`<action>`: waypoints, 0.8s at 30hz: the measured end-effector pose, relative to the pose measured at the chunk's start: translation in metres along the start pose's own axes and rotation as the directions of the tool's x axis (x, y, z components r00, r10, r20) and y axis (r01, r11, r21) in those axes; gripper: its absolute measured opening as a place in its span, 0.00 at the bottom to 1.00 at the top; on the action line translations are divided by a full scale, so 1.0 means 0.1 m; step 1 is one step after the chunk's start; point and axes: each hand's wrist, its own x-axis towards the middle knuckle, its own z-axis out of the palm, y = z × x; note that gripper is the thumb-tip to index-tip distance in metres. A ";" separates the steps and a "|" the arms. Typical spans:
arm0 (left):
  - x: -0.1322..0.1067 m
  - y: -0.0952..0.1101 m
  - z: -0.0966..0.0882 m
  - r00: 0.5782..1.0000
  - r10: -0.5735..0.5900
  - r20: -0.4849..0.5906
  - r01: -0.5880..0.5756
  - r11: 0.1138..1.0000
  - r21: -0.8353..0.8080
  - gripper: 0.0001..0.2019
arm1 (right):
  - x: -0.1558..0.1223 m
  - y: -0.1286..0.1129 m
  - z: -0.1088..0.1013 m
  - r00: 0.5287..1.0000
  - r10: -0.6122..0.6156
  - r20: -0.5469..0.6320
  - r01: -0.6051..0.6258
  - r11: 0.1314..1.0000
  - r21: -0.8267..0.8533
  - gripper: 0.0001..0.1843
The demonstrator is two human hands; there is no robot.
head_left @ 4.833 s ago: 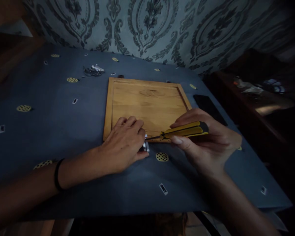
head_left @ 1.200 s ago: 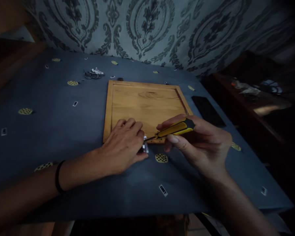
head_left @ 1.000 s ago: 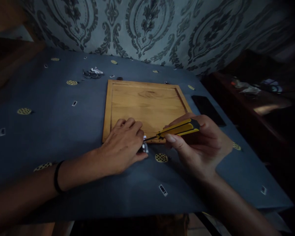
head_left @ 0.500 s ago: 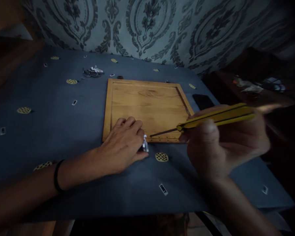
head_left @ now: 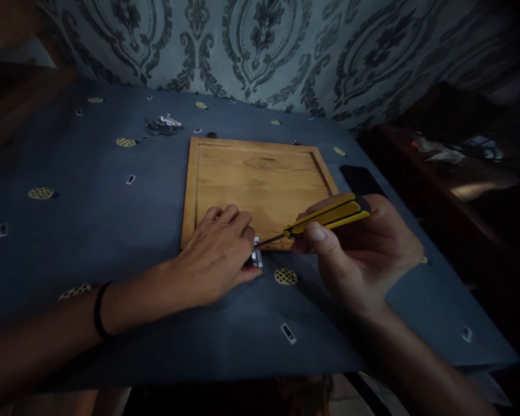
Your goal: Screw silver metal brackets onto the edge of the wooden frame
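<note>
A wooden board (head_left: 260, 179) with a raised rim lies on a blue patterned tablecloth (head_left: 91, 231). My left hand (head_left: 219, 254) rests on the board's near edge, fingers closed, pinching a small metal bracket (head_left: 256, 257) against that edge. My right hand (head_left: 364, 248) is closed round a yellow and black screwdriver (head_left: 329, 215). Its thin shaft points left and its tip sits at the bracket, just beside my left fingertips. A black band circles my left wrist.
A dark phone (head_left: 360, 180) lies right of the board. A small heap of metal parts (head_left: 162, 124) sits at the far left of the cloth. A dark wooden side table (head_left: 450, 185) with clutter stands to the right. Patterned wallpaper rises behind.
Half a second ago my right hand had pulled the screwdriver back to the right, off the bracket; now its tip is at the bracket again. My left hand has stayed put.
</note>
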 end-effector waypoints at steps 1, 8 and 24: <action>0.00 0.00 0.00 1.000 0.004 -0.004 -0.004 1.000 0.001 0.19 | 0.00 0.00 0.00 1.000 0.002 0.005 -0.002 1.000 -0.008 0.11; -0.01 0.01 0.00 1.000 0.000 -0.005 0.000 1.000 0.017 0.21 | -0.01 -0.02 0.02 0.996 0.059 0.065 -0.063 0.995 0.071 0.10; -0.01 0.01 -0.01 1.000 0.003 -0.013 -0.003 1.000 0.016 0.19 | 0.16 -0.04 -0.14 0.952 -0.121 0.283 0.141 0.989 -0.049 0.03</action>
